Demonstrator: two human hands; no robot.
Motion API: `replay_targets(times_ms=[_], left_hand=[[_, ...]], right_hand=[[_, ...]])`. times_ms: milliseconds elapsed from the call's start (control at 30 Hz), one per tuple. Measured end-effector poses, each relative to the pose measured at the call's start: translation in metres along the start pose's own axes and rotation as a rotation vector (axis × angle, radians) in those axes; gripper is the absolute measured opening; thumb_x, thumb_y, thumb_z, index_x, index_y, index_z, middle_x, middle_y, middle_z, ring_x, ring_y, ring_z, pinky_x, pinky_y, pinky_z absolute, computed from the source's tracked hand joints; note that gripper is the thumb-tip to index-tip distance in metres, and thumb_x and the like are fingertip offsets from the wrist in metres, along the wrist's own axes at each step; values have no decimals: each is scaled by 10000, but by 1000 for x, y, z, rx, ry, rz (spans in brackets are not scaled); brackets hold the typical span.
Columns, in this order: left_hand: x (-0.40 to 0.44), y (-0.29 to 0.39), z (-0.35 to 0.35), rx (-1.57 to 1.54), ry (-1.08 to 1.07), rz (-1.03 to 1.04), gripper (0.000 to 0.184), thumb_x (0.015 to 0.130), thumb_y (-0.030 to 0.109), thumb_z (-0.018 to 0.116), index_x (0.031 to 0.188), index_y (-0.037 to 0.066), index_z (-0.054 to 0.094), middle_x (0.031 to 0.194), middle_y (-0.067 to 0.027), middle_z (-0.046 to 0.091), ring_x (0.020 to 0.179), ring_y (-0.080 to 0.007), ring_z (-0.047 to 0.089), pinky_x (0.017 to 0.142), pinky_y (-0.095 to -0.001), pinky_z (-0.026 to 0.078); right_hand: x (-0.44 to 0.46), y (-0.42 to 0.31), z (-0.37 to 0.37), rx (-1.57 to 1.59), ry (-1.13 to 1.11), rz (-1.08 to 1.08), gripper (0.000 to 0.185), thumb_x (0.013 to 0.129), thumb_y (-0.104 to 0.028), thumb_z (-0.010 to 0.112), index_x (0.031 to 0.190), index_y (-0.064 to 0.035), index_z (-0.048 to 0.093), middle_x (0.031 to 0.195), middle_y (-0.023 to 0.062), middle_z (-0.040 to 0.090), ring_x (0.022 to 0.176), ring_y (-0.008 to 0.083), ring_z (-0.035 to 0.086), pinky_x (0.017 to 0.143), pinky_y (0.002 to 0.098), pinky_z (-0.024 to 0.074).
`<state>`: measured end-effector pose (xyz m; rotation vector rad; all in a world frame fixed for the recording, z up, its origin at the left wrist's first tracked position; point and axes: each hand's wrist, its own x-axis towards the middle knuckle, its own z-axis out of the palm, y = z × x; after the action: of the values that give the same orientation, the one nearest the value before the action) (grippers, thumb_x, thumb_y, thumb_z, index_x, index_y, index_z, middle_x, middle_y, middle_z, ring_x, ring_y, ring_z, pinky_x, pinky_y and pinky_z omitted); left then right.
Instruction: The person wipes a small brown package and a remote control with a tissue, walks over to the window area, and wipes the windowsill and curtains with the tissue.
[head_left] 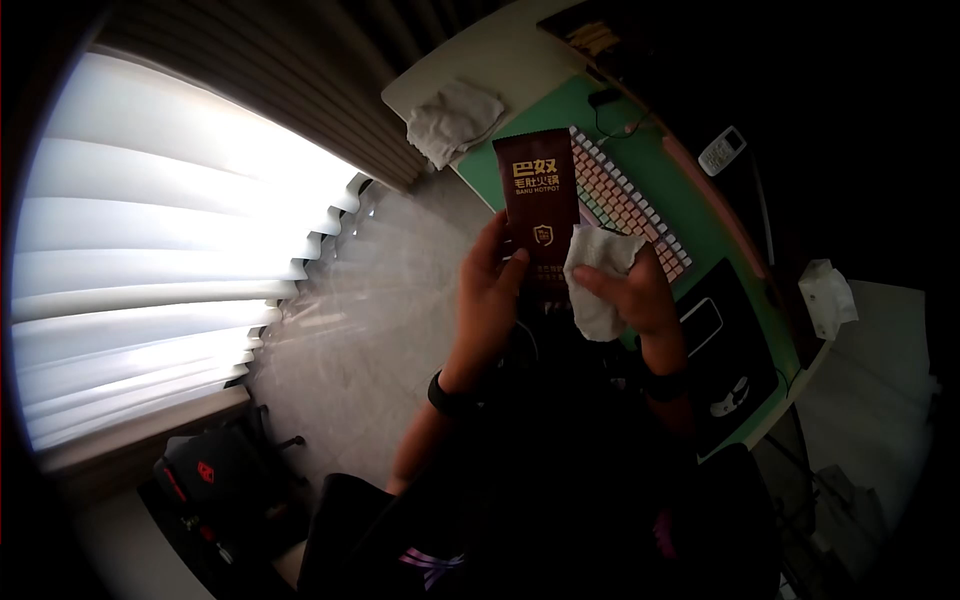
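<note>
Currently, a dark red packet (540,205) with gold lettering is held by the left hand (488,285), gripped at its lower left edge with the thumb laid over the front and the fingers curled to the side and behind. The words "BANU HOTPOT" can be read near its top. A folded white cloth (597,295) is pinched in the right hand (642,295), the thumb pressed on top. The packet's lower right edge is overlapped by the cloth; whether the two are touching cannot be told. A dark band (449,398) is worn on the left wrist.

The packet is held up in front of the person, and part of the keyboard (632,195) is covered by it in this view. The keyboard, with pink, white and pale green keys, is set on a green mat (545,112). Farther along the desk, a black pad (755,350) is seen with a white-and-black mouse (731,397) on it. At the far corner, a crumpled pale cloth (453,120) is laid. To the left, the window is covered by white blinds (160,235).
</note>
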<state>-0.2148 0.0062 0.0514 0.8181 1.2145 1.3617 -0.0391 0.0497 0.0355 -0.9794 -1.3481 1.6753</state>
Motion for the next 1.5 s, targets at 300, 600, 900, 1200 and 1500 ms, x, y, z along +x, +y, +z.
replay_targets(times_ms=[300, 600, 900, 1200, 1500], left_hand=[[-14, 5, -3, 171, 98, 150, 539, 861, -34, 493, 1367, 23, 317, 1288, -138, 461, 1080, -212, 528, 893, -330, 465], [-11, 3, -13, -222, -37, 38, 455, 961, 210, 416, 1365, 34, 307, 1280, -157, 469, 1064, -237, 542, 875, -367, 475], [-18, 5, -32, -688, -228, -148, 473, 990, 276, 355, 1324, -59, 327, 1276, -232, 487, 1029, -311, 599, 852, -416, 532], [-22, 7, -24, -576, -209, -170, 471, 992, 278, 346, 1312, -69, 354, 1245, -250, 512, 999, -319, 610, 823, -430, 541], [-16, 6, -35, -599, 68, -239, 441, 995, 332, 352, 1215, -30, 474, 1089, -136, 587, 913, -197, 609, 789, -308, 512]], right_hand=[[6, -13, 14, -186, -36, -38, 198, 780, -130, 665, 924, -2, 621, 796, 77, 660, 707, 143, 623, 633, 303, 485], [6, -31, 40, -285, -284, -24, 325, 762, -164, 718, 1024, 2, 619, 889, 111, 668, 798, 198, 639, 711, 312, 501], [-10, -24, 21, -2, -248, -38, 394, 777, -105, 729, 1111, 25, 565, 1031, 113, 646, 855, 184, 634, 749, 318, 512], [2, -39, 15, -29, 249, -339, 406, 827, -32, 647, 1193, 25, 478, 1065, 130, 606, 967, 194, 605, 808, 314, 512], [10, -16, 63, -545, -291, -723, 328, 717, 33, 632, 1040, -25, 619, 1080, 135, 626, 1039, 287, 597, 910, 376, 480]])
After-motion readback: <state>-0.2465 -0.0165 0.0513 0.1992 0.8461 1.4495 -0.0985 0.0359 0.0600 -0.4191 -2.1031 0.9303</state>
